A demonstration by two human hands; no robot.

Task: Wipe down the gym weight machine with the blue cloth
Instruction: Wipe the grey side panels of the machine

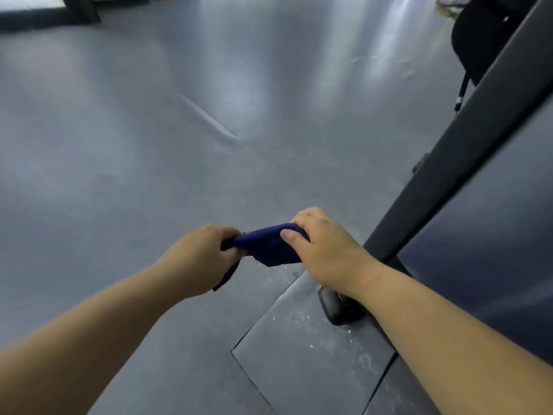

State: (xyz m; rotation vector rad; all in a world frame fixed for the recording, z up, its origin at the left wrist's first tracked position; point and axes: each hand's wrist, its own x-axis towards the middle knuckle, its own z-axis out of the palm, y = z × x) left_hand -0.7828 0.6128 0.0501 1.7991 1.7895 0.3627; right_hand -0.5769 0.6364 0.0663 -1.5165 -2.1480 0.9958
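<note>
While your two hands close on the blue cloth [267, 245], it hangs bunched between them above the floor, touching nothing else that can be seen. Your left hand [200, 260] is curled into a fist around the cloth's left end, and a thin strip of the fabric trails down under that palm toward the wrist. Your right hand [321, 250] clamps the other end from above, with the thumb [291, 238] pressed flat on the top of the fold and the remaining fingers wrapped over the far edge. Between the two grips the cloth sags a little into a dark pad, its lower edge drooping just under your right thumb.

Both of your bare forearms reach in from the bottom corners and meet near the middle of the view. Just beside your right wrist, a black slanted beam of the weight machine [466, 163] rises toward the upper right corner, and the cloth is near it but apart from it. Under your right forearm sits a dark rubber foot [332, 307] resting on a dark floor mat [299, 354] speckled with pale dust. Beyond your hands the grey floor [149, 130] spreads wide and glossy, with soft bands of reflected light and one raised crease [209, 118] running diagonally across it.
</note>
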